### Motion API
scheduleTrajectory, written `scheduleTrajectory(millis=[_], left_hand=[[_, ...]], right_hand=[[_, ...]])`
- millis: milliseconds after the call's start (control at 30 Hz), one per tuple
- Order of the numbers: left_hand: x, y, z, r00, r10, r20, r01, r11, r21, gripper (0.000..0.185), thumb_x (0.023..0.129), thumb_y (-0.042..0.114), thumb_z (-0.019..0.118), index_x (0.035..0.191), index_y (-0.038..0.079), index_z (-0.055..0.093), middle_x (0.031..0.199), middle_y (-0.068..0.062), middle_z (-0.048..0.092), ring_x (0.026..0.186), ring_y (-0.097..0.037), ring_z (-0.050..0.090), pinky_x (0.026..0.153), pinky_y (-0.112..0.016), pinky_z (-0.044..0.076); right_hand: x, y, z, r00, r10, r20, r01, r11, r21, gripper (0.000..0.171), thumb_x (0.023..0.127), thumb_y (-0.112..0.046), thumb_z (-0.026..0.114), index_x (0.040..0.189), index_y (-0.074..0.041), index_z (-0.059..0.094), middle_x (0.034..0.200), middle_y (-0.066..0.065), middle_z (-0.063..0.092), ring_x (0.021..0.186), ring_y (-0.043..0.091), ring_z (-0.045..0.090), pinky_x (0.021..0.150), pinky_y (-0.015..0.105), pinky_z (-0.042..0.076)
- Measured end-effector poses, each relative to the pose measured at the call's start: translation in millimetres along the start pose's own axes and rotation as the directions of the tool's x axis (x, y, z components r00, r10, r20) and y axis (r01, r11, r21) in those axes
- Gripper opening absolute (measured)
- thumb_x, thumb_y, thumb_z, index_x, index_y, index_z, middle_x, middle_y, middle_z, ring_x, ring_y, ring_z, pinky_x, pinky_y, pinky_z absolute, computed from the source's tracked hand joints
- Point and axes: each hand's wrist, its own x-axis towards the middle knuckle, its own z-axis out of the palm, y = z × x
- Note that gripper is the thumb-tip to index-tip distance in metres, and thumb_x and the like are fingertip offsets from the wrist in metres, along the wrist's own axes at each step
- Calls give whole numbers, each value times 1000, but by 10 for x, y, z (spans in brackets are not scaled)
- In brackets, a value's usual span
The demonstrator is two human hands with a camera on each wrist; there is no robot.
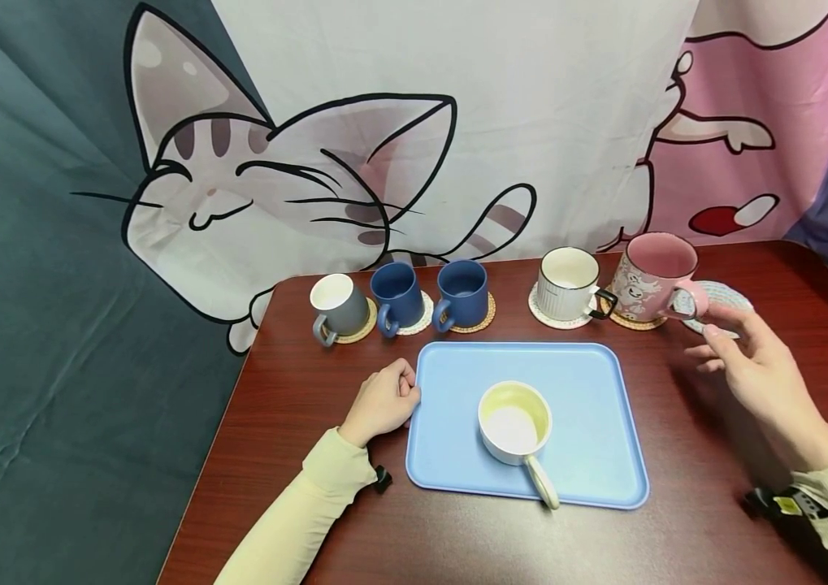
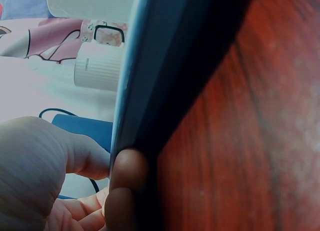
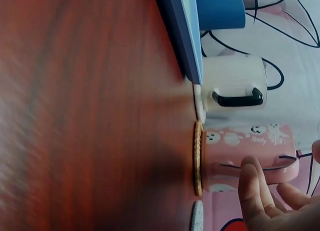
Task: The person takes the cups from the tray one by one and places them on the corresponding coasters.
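My left hand (image 1: 383,400) pinches the left rim of a light blue tray (image 1: 450,455); in the left wrist view the thumb and fingers lie on either side of the rim. A cream cup (image 1: 514,424) with a long handle sits on the tray, its handle pointing toward the front edge. My right hand (image 1: 768,378) is beside the handle of a pink mug (image 1: 653,276), fingers partly extended and holding nothing. Whether a fingertip touches that handle I cannot tell. The pink mug stands upright on a woven coaster (image 3: 198,158).
Along the back stand a grey mug (image 1: 340,305), two blue mugs (image 1: 396,294) and a white ribbed mug (image 1: 565,284) with a black handle, each on a round coaster. A pale coaster (image 1: 722,299) lies right of the pink mug. A printed curtain (image 1: 457,49) hangs behind the wooden table (image 1: 267,406).
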Motion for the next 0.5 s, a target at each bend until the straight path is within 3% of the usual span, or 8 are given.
scheduleTrajectory(millis=[167,300,500], left_hand=[[3,0,6,1000,-5,0,5,1000,3,10,96,20,62,90,17,56,61,3,58,49,-11,62,59,-31,46],[2,2,4,1000,-5,0,5,1000,3,10,96,20,62,90,16,56,61,3,58,49,-11,62,59,-32,46],[2,4,2,1000,-8,0,8,1000,4,10,96,20,62,90,17,56,62,3,58,49,-11,62,59,-32,47]], right_hand=[[-115,16,109,998,-45,-34,45,999,3,32,105,-6,54,133,-22,56,114,-25,66,78,-6,72,63,13,54],[-226,-9,231,998,-61,-15,59,995,-75,27,106,-7,54,127,-23,59,110,-29,67,75,-6,70,61,14,52],[-445,-82,515,994,-81,73,90,987,-130,17,106,-5,53,120,-7,61,101,-29,70,70,3,68,57,19,51]])
